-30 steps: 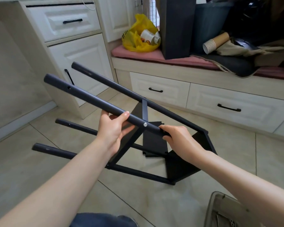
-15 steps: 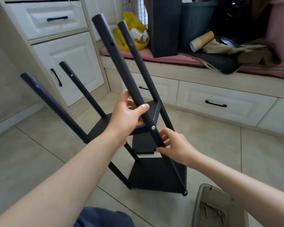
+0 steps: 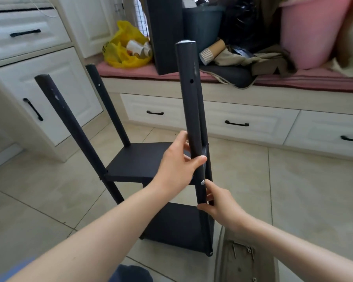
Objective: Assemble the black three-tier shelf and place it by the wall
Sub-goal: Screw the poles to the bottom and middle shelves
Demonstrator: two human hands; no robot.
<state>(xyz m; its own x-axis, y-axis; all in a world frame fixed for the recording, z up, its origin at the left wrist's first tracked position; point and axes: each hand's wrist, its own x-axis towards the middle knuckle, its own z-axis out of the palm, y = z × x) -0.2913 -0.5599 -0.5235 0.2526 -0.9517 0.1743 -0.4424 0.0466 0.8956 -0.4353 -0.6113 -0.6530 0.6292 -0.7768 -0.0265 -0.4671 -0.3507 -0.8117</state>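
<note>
The black shelf frame stands nearly upright on the tiled floor. Two black boards are fitted: a middle board (image 3: 139, 161) and a bottom board (image 3: 177, 226). Black posts rise above them, the near right post (image 3: 189, 94) closest to me, two more posts (image 3: 69, 123) on the left. My left hand (image 3: 177, 167) grips the near right post just above the middle board. My right hand (image 3: 218, 202) holds the same post lower down, fingers by a silver screw (image 3: 202, 182). A loose black board (image 3: 164, 33) leans upright on the window seat.
A grey tray (image 3: 245, 259) with screws and small tools lies on the floor at my right. White cabinets (image 3: 49, 94) stand to the left. The window seat (image 3: 293, 80) holds a yellow bag, paper cups, dark bins and a pink tub.
The frame has swung from lying tilted on its side up to nearly vertical. Both hands stayed on the near right post, the right hand sliding lower beside the screw.
</note>
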